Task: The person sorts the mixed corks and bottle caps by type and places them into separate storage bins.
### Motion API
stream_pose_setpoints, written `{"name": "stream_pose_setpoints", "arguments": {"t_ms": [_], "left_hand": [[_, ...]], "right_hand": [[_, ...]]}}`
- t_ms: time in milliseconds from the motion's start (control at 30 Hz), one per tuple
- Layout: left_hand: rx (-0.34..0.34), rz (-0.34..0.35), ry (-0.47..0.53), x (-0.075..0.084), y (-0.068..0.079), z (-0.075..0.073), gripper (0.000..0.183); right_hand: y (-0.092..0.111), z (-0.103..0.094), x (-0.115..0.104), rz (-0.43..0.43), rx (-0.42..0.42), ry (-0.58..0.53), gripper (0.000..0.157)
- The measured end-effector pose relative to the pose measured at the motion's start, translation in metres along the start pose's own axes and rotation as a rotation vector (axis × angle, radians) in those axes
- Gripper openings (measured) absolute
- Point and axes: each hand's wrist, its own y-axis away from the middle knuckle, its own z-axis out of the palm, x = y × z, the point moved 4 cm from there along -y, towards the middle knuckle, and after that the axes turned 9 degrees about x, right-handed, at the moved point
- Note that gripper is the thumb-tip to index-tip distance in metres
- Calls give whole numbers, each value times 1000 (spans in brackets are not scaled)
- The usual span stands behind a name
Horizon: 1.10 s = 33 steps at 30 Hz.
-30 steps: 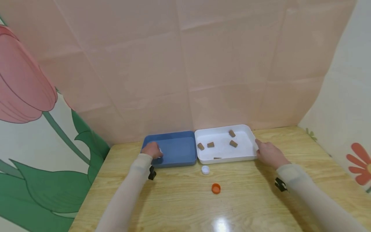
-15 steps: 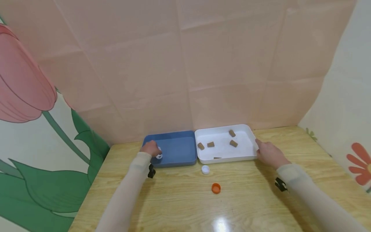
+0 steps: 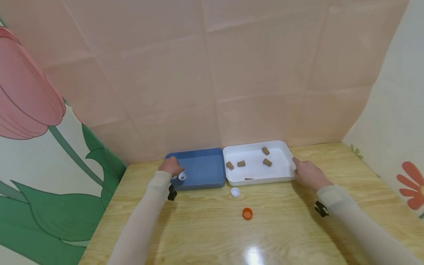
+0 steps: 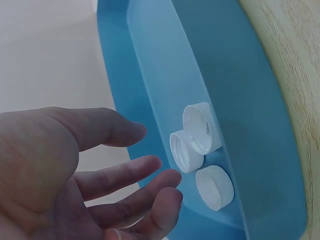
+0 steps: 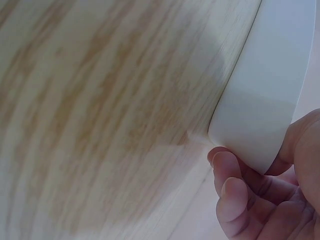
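Note:
My left hand [image 3: 171, 166] hangs over the left end of the blue tray [image 3: 205, 180], holding nothing. Its thumb and fingers are apart in the left wrist view, fingertips close to three white bottle caps [image 4: 215, 187]. Those caps lie together in the tray's corner, two of them leaning on each other. At the right end of the white tray [image 3: 281, 167], my right hand [image 3: 310, 175] grips the rim. In the right wrist view, thumb and fingers stand on either side of the tray wall [image 5: 265, 100].
Several brown cork stoppers [image 3: 267, 162] lie scattered in the white tray, which stands beside the blue one. On the wooden table [image 3: 198, 228] in front are a white cap [image 3: 235, 192] and an orange cap [image 3: 247, 213]. A pinkish sheet [image 3: 212, 73] hangs behind.
My left hand has drawn slightly up and left, and white caps under it have come into view in the blue tray. My right hand has stayed on the white tray.

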Motion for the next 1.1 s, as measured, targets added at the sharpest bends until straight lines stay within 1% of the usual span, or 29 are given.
{"name": "stream_pose_setpoints", "arguments": {"t_ms": [300, 433, 633, 733, 833, 933, 1100], "left_hand": [[17, 4, -32, 5, 1, -2, 47], [22, 3, -28, 8, 3, -3, 48], [30, 15, -27, 13, 9, -2, 52], [51, 44, -28, 20, 14, -2, 53], [78, 85, -20, 29, 21, -2, 51], [108, 134, -8, 40, 27, 2, 44], [140, 215, -1, 62, 41, 6, 27]], "right_hand": [[-1, 0, 1, -12, -3, 1, 53], [-1, 0, 1, -19, -5, 4, 53], [-1, 2, 2, -5, -15, -1, 53], [-1, 3, 3, -3, -13, -1, 53], [-1, 4, 4, 2, -17, 1, 53], [-1, 4, 4, 10, -30, 2, 54], [-1, 3, 3, 22, -42, -6, 54]]}}
